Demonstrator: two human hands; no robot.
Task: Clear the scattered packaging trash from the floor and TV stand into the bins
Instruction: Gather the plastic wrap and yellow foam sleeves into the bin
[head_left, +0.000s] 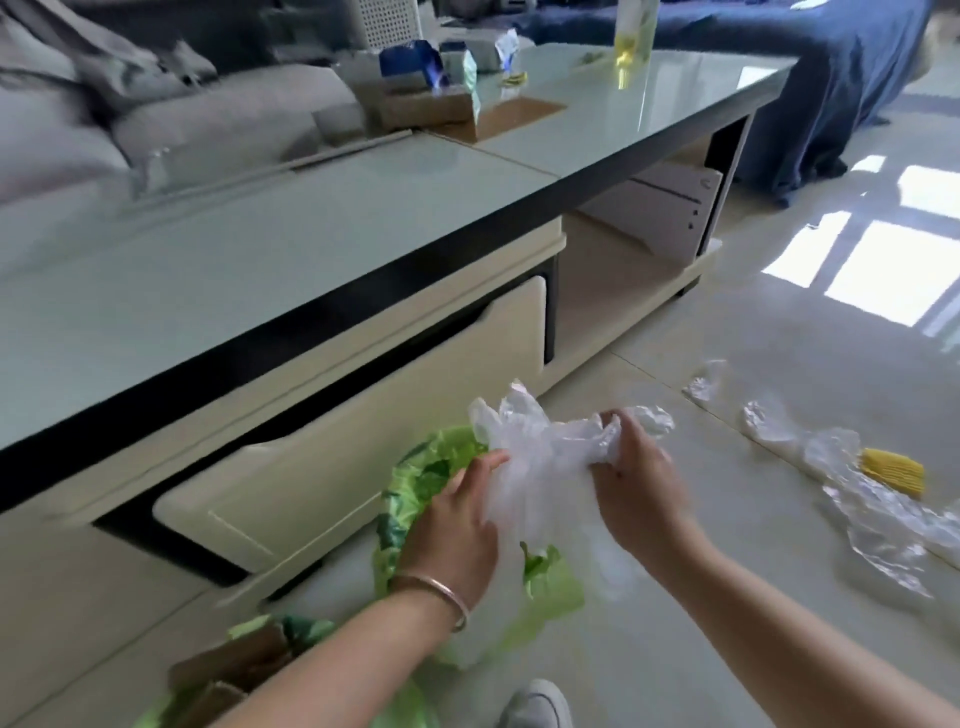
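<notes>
Bunching clear plastic wrap (540, 447) with my right hand (641, 488) gripping it, I steady it open-fingered with my left hand (457, 525). It sits over the green-lined bin (415, 499), ready to drop in

A crumpled wad of clear plastic (545, 447) sits bunched above a bin lined with a green bag (415, 499), just beside the TV stand's drawer front. A second green-lined bin (249, 654) at the bottom edge holds brown cardboard. More clear wrap (852, 499) trails across the floor to the right, with a yellow ridged piece (893, 470) lying on it.
</notes>
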